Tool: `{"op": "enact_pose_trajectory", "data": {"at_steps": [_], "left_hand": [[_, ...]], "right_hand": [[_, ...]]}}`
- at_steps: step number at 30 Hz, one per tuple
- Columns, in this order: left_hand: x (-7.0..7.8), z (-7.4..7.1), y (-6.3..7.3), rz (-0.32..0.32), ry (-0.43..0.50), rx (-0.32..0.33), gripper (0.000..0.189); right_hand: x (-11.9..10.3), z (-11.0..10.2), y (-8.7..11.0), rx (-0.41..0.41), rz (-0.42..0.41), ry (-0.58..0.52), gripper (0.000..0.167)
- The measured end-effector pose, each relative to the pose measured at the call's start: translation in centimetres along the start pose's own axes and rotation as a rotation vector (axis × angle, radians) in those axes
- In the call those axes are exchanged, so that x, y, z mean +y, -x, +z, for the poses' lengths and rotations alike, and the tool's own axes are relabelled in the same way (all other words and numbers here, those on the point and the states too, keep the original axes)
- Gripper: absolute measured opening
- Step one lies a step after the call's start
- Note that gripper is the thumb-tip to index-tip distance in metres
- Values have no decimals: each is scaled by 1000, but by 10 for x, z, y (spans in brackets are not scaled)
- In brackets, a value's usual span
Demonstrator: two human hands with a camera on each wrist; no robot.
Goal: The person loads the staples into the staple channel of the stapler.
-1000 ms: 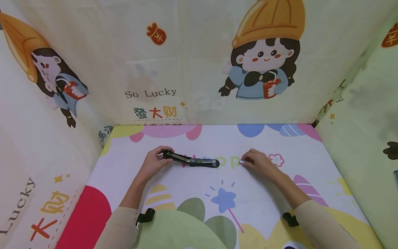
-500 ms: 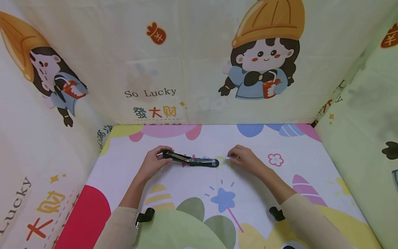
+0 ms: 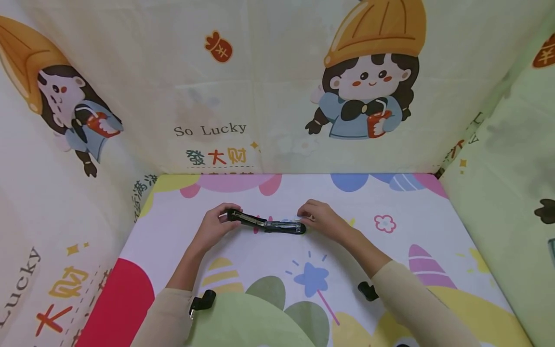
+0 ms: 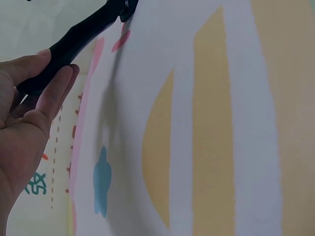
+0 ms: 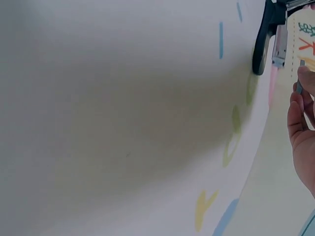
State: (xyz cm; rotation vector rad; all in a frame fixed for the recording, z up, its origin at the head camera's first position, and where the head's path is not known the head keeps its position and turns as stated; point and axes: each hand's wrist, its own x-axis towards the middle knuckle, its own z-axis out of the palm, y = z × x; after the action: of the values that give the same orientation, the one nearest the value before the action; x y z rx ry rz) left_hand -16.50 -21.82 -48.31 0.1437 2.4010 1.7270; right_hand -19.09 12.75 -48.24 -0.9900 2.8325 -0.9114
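A black stapler (image 3: 284,227) is swung wide open, its metal staple channel showing in the head view. My left hand (image 3: 213,229) grips the end of its raised upper arm (image 4: 74,46), thumb on one side and fingers on the other. At the stapler's opposite end is my right hand (image 3: 323,219), pinching a small grey strip of staples (image 5: 299,87) between thumb and fingers. In the right wrist view the strip is close to the end of the metal channel (image 5: 280,46), with a gap between them. The fingers hide part of the strip.
A printed cloth (image 3: 269,255) with cartoon shapes covers the table. Patterned fabric walls (image 3: 277,96) stand at the back and on both sides. Black camera mounts (image 3: 204,300) sit at both wrists.
My right hand has moved left with the staple strip, from well right of the stapler to its right end. The left hand and the stapler have stayed in place.
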Motion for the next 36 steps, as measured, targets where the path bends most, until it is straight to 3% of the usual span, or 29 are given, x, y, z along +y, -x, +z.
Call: {"op": "enact_pose_trajectory", "data": {"at_steps": [16, 36], "left_hand": [[-5, -2, -3, 11, -4, 1, 37], [-1, 1, -2, -20, -27, 7, 37]], "right_hand": [[-23, 29, -29, -52, -32, 15, 17], [-35, 39, -34, -84, -32, 110, 16]]}}
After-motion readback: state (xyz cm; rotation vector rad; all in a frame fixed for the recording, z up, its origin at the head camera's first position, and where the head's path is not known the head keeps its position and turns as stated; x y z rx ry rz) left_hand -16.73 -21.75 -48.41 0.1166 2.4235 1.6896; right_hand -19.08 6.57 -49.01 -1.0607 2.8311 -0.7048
